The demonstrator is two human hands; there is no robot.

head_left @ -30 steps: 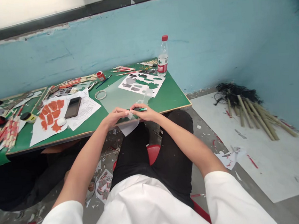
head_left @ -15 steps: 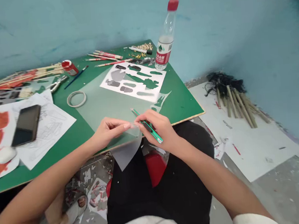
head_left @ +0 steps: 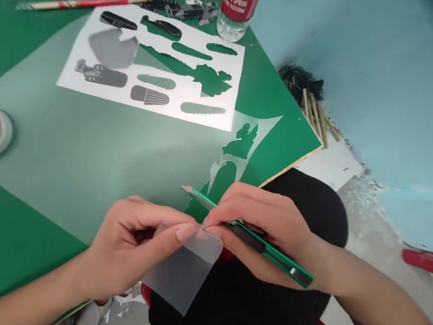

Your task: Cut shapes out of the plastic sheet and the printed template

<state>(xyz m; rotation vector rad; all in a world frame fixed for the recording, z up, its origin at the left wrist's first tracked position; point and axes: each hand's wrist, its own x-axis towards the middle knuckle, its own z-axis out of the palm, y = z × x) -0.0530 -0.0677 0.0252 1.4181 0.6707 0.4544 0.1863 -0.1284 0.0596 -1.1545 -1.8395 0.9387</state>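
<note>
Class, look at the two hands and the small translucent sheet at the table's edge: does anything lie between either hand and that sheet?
Nothing visible does. The left hand and the right hand both pinch the translucent sheet directly at its top edge. The green craft knife lies in the right hand, beside the sheet, not between.

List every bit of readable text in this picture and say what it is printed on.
"夫山泉": large white characters on the red label of the water bottle at the table's far edge; the label's first character is cut off by the top of the picture.
"SPRING": small white letters above those characters on the same label; the word before it is too blurred to read.
The white cut-out sheet bears only dark shapes, no words.
The green craft knife shows no readable marking.
</note>
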